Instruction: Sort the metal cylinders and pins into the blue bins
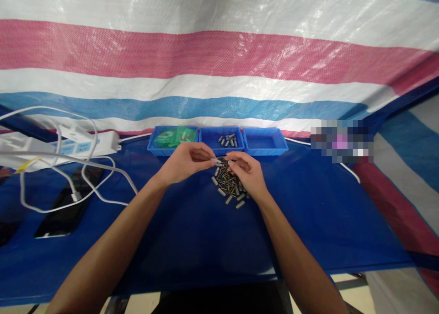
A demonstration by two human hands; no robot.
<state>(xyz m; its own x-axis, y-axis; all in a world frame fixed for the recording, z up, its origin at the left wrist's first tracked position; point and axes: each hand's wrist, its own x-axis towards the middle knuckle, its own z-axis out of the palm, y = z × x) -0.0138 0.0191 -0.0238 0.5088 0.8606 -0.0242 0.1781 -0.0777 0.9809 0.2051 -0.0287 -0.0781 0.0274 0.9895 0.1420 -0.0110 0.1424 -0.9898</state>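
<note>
Stretches bare forearms [118, 237] toward twelve o'clock. Pinches a short, grey, metallic-looking cylinder [216, 160] in the left hand [187, 163], seemingly at a picking-out step; probably calls next for a steady pinch. At four o'clock from there: a heap of thin, brass-coloured pins [227, 180] on blue tabletop [192, 227], edged with dull grey cylinders [229, 199]. Curls the right hand [247, 173] narrowly at two o'clock; cannot tell whether holding anything.
</note>
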